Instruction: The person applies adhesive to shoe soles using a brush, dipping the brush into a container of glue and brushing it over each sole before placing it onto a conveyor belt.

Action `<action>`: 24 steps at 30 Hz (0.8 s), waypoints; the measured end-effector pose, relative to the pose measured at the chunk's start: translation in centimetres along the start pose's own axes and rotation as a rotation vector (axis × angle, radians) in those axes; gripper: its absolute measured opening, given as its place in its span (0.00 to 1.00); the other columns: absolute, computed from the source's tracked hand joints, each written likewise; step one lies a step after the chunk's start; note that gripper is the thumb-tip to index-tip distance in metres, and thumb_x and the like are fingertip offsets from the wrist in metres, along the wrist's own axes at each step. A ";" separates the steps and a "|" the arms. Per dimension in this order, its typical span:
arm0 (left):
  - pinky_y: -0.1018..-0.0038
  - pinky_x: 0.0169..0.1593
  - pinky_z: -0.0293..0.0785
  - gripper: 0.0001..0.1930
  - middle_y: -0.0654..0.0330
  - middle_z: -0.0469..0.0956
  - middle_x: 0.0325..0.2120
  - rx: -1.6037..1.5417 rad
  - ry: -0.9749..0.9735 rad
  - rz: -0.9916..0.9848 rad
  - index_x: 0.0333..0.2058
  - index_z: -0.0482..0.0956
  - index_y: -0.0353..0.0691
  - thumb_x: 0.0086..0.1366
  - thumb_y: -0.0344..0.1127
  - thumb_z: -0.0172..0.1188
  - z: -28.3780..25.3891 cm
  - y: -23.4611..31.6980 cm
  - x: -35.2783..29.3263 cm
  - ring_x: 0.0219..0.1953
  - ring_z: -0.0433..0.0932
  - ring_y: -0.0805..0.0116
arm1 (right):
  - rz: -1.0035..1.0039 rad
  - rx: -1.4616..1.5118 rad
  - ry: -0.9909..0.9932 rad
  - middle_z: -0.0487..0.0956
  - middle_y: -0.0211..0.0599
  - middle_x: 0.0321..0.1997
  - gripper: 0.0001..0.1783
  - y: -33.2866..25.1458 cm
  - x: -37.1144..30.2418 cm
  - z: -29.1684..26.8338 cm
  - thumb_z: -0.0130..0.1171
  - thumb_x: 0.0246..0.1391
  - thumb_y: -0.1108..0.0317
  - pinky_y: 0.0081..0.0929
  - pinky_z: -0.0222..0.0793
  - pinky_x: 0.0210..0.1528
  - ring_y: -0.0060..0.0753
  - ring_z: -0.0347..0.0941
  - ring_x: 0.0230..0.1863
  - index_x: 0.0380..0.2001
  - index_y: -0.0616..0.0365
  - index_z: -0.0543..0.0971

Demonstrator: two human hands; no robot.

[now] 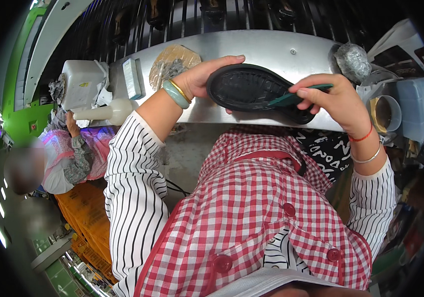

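Observation:
A black shoe sole is held above the near part of a metal bench, its hollow, ribbed inner side facing up. My left hand grips its wider left end, with the thumb along the far rim and fingers beneath. Pinched between the thumb and fingers of my right hand is a slim dark green brush-like tool. Its tip lies against the inside of the sole near the narrower right part. The tip's exact shape is hard to make out against the black.
On the metal bench are a tan disc, a pale slim box, a white squeeze bottle and a crumpled plastic ball. A clear tub stands right. Dark slats run beyond; a co-worker is at left.

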State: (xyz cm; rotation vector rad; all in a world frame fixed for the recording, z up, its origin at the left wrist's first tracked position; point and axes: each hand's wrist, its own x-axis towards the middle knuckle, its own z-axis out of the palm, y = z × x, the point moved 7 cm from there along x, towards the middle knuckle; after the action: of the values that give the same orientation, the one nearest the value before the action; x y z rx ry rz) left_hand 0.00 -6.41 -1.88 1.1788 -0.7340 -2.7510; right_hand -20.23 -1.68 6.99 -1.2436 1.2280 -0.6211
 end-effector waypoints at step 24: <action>0.61 0.56 0.69 0.37 0.51 0.69 0.52 -0.262 -0.268 0.663 0.58 0.61 0.37 0.49 0.42 0.61 6.5 -4.1 1.0 0.53 0.70 0.57 | -0.614 0.348 0.674 0.79 0.37 0.33 0.09 -1.0 -7.8 -0.9 0.55 0.57 0.72 0.16 0.72 0.32 0.22 0.76 0.32 0.37 0.66 0.79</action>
State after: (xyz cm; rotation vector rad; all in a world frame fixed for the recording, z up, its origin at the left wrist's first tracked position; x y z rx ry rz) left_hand -4.72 -0.47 -0.55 0.4102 -0.6129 -2.3465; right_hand -23.08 4.63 10.72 -1.1371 1.1778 -1.7348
